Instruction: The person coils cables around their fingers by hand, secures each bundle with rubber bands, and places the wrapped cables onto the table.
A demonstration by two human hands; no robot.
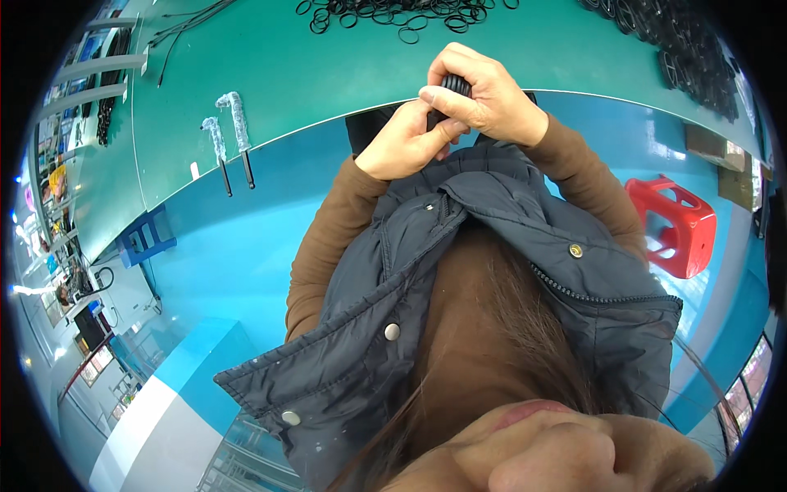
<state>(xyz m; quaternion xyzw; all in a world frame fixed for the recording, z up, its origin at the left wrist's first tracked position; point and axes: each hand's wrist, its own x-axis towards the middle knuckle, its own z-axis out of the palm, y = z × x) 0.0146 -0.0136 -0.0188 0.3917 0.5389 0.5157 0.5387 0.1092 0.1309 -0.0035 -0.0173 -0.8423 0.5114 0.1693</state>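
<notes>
Both hands are together at the near edge of the green table [320, 74], around a tight bundle of ribbed black loops [456, 84]. It looks like a stack of rings or a coiled cord; which one I cannot tell. My right hand [490, 97] curls over the top of it, with thumb and fingers closed on it. From below and to the left, my left hand [407, 143] grips its lower part, fingers bent and partly hidden. Beyond the hands, several loose black rings [408, 33] lie spread on the table.
Two tools with film-wrapped heads [236, 121] and dark handles lie at the table's left edge. Black cables [190, 25] rest at the far left, and a heap of black coils [684, 57] at the far right. A red stool [693, 230] stands on the right, a blue stool [147, 238] on the left.
</notes>
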